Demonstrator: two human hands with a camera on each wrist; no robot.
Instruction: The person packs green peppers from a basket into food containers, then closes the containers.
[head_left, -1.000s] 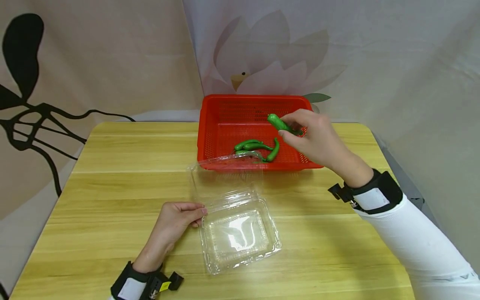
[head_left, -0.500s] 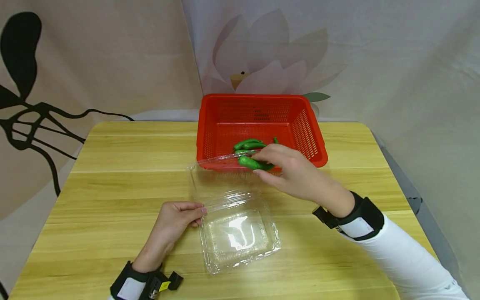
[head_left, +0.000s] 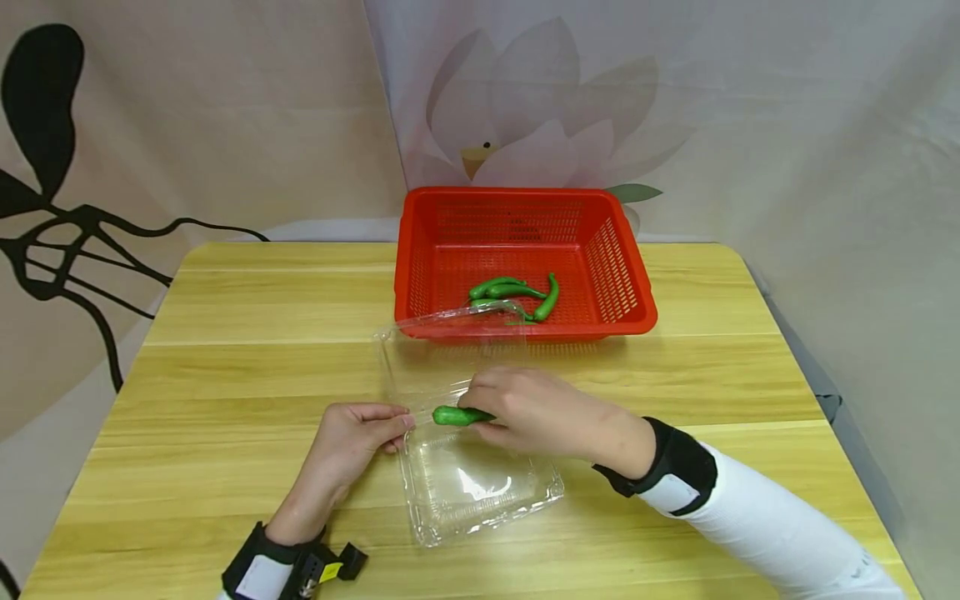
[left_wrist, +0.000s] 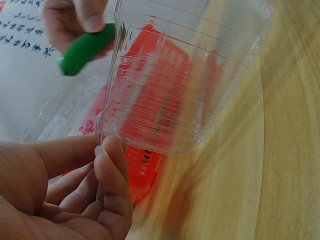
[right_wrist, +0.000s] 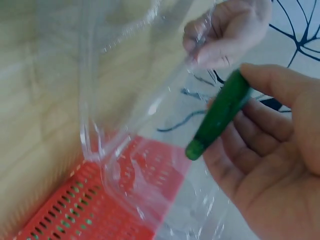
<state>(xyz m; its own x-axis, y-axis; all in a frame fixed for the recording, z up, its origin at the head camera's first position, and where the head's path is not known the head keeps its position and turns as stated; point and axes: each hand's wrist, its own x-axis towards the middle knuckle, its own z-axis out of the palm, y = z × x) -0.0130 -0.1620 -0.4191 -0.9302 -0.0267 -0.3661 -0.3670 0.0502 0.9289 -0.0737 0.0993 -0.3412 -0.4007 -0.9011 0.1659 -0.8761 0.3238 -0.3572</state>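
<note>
The left hand pinches the edge of an open clear plastic container between thumb and fingertips. Just to its right, the right hand grips a green pepper between thumb and fingers, above the container. Beyond both hands, a red basket holds more peppers on the worktop.
</note>
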